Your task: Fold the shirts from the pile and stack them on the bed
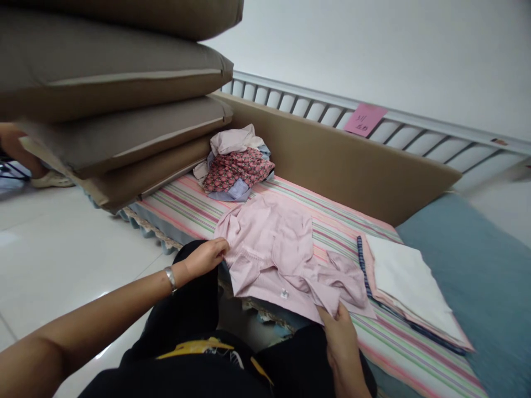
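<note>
A pale pink shirt [265, 232] lies spread and wrinkled on the striped bed cover [415, 359] in front of me. My left hand [207, 255], with a silver bangle on its wrist, pinches the shirt's left edge. At the near right edge my right hand [340, 331] grips the cloth between thumb and fingers. One sleeve stretches out to the right, close to a folded stack of clothes [409, 276] with a white piece on top. Part of the shirt's near edge hangs by the side of the bed.
A rumpled pile of clothes [238, 171] with a red floral piece sits at the back left. Large brown cushions [124, 132] are stacked at left. Behind runs a brown board [332, 160] before a railing with a pink note [365, 119]. Another person's foot [52, 179] shows far left.
</note>
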{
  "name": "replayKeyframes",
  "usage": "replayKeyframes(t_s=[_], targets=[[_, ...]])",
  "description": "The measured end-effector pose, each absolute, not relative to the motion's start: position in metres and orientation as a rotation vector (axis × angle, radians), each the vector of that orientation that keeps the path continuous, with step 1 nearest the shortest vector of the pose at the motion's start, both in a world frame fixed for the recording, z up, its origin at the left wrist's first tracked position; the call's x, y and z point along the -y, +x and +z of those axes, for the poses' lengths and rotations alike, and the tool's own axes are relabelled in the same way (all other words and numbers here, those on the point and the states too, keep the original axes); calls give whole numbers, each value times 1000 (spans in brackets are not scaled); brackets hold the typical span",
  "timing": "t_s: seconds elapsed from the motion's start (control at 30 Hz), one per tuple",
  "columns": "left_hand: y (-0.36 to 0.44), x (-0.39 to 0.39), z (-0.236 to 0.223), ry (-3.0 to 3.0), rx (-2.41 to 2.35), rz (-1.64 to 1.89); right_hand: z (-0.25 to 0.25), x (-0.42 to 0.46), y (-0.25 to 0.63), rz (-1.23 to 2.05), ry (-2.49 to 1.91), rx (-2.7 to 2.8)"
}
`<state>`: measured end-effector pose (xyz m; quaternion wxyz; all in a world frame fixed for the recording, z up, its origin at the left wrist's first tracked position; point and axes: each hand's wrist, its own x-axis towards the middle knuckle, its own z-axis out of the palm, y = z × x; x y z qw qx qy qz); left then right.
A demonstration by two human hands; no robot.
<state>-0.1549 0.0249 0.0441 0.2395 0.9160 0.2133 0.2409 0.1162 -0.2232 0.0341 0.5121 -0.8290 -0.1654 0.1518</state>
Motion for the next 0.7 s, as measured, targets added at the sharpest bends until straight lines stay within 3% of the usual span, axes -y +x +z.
replayKeyframes(t_s=[0.27,0.5,0.7], targets=[[-180,-50,62,2454,-609,586,42,225,128,348,-2122,502],[-187,-54,49,2683,-248,475,45,225,117,314,-2314,786],[-198,-81,21,2458,-550,694,40,217,91,416,-2298,862]])
